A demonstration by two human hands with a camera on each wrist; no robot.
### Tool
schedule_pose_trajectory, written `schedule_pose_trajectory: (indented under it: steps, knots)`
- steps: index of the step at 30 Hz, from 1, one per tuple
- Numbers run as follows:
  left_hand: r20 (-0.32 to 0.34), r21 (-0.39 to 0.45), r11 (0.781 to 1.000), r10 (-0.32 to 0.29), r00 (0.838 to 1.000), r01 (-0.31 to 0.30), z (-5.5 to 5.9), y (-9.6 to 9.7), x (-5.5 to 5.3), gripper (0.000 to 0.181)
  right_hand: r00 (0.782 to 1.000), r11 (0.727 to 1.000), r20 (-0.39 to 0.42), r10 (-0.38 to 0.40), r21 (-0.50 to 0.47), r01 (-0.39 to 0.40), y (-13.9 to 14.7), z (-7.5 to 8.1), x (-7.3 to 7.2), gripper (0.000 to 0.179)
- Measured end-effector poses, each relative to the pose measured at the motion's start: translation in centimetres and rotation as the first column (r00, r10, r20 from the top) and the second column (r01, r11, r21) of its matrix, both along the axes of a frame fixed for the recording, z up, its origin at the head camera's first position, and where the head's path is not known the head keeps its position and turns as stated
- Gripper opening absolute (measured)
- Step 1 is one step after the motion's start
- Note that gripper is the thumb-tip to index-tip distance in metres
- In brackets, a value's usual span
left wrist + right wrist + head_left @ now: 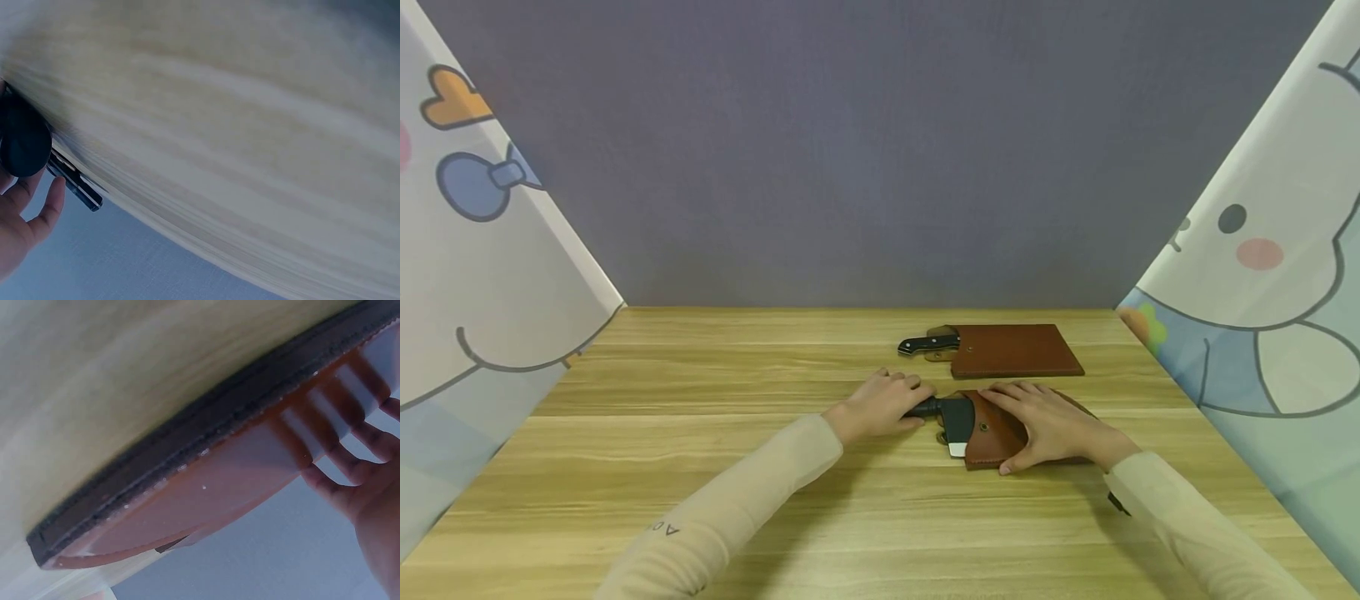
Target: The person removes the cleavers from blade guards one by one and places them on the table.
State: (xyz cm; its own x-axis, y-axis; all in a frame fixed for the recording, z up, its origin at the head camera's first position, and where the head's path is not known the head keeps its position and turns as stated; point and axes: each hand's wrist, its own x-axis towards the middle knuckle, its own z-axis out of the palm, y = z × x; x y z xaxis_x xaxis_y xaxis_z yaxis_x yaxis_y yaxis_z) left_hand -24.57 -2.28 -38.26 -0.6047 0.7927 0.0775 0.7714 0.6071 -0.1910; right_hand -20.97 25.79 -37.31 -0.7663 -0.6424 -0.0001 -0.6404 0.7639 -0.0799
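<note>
A cleaver [957,421] with a black handle sits partly inside a brown leather sheath [988,446]; the dark upper blade and a bright strip by its edge show at the mouth. My left hand [883,404] grips the handle, whose rounded black butt [25,144] shows in the left wrist view. Across the sheath lies my right hand [1048,421], fingers spread towards the far edge and thumb at the near edge. In the right wrist view, its fingertips touch the glossy leather [206,487]. The rest of the blade is hidden within the sheath.
Behind the hands lies a second brown sheath [1018,350], rectangular, with a black riveted knife handle [928,343] sticking out leftwards. The wooden table [662,392] meets a grey backdrop [865,167]. Cartoon-printed panels [1262,333] flank both sides.
</note>
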Motion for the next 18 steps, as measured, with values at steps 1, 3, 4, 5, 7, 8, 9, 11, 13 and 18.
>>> schedule_pose_trajectory:
  steps: [1,3,4,5,7,8,9,11,13,18]
  knots:
    - [-0.003,-0.001,1.000,-0.003,1.000,0.003,0.00,0.01,0.00,0.048,1.000,1.000,-0.006,-0.001,0.001,0.001,-0.01,0.01,0.02,0.106]
    - [-0.005,-0.005,1.000,-0.008,1.000,0.008,0.01,0.02,-0.01,0.047,1.000,1.000,-0.017,-0.004,0.004,0.004,-0.01,0.03,0.05,0.106]
    - [-0.007,-0.006,1.000,-0.010,1.000,0.010,0.03,0.03,0.01,0.047,1.000,1.000,-0.021,-0.005,0.005,0.005,-0.01,0.03,0.06,0.107]
    - [-0.010,-0.009,1.000,-0.012,1.000,0.012,0.06,0.03,0.03,0.047,1.000,1.000,-0.025,-0.006,0.005,0.006,-0.01,0.03,0.07,0.107]
    - [-0.019,-0.014,1.000,-0.017,1.000,0.016,0.14,0.04,0.09,0.047,0.999,1.000,-0.033,-0.006,0.007,0.006,-0.01,0.04,0.09,0.107]
    - [-0.023,-0.018,1.000,-0.019,1.000,0.019,0.16,0.03,0.11,0.047,0.999,1.000,-0.036,-0.005,0.007,0.005,-0.01,0.05,0.11,0.107]
    - [-0.028,-0.021,1.000,-0.021,0.999,0.020,0.20,0.03,0.14,0.047,0.999,1.000,-0.040,-0.004,0.006,0.004,0.00,0.06,0.12,0.107]
    - [-0.031,-0.025,0.999,-0.022,0.999,0.021,0.26,0.05,0.18,0.047,0.999,1.000,-0.052,-0.001,0.007,0.001,0.01,0.10,0.16,0.107]
    - [-0.036,-0.028,0.999,-0.023,0.999,0.022,0.28,0.06,0.18,0.047,0.998,1.000,-0.067,0.001,0.006,0.000,0.03,0.16,0.19,0.106]
    - [-0.043,-0.030,0.999,-0.021,0.999,0.020,0.27,0.08,0.12,0.048,0.994,1.000,-0.111,0.002,0.004,-0.001,-0.03,0.37,0.29,0.106]
